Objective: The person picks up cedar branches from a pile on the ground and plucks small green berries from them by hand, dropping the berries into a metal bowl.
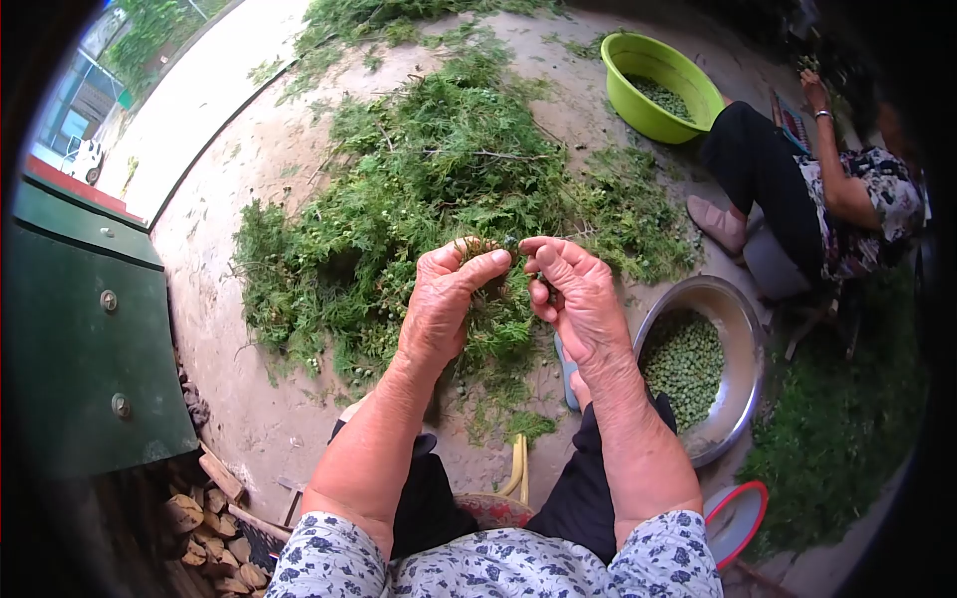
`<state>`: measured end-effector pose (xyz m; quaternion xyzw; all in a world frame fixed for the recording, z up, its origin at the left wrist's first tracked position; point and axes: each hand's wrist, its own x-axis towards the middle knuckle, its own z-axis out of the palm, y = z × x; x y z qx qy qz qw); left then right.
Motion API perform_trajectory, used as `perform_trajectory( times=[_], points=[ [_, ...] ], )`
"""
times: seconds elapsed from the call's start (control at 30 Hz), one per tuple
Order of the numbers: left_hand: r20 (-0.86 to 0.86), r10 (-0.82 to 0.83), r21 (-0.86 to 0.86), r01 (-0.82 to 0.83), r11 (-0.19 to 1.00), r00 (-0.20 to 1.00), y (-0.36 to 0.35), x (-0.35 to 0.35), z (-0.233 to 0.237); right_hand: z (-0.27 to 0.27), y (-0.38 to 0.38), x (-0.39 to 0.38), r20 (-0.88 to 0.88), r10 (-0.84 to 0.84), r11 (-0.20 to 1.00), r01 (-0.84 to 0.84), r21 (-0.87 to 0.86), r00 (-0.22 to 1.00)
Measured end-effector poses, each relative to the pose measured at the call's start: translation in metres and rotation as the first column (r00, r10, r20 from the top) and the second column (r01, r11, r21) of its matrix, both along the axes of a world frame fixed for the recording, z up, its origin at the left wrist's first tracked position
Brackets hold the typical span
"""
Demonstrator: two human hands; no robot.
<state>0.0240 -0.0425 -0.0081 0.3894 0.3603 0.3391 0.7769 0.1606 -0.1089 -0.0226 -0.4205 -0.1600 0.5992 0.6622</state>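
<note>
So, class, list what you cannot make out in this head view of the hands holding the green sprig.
- Head view, sprig: mostly hidden inside the left hand.
- Head view, right hand: what its fingertips pinch is too small to tell.
- Head view, red-rimmed object: partly behind the sleeve; unidentifiable.
- Head view, seated person: upper body lost in the dark lens edge.

Greenery pile [439, 179] ahead; steel basin [750, 344] right; bare ground [224, 209] left

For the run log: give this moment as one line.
left hand: holds sprig | right hand: pinches sprig tip | metal bowl: green seeds inside
</note>
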Motion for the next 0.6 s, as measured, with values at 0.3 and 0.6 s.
perform_trajectory(
  times=[0.3,0.6],
  points=[
    [-0.100,-0.065,0.063,0.072,0.995,0.993,-0.001,0.001,-0.004,0.002,-0.001,-0.005,0.065,0.055,0.998,-0.053,-0.030,0.996],
    [-0.189,0.039,0.223,0.004,0.975,0.981,-0.008,0.005,-0.011,0.003,-0.005,-0.017,0.345,-0.095,0.995,0.096,0.015,0.934]
  ],
)
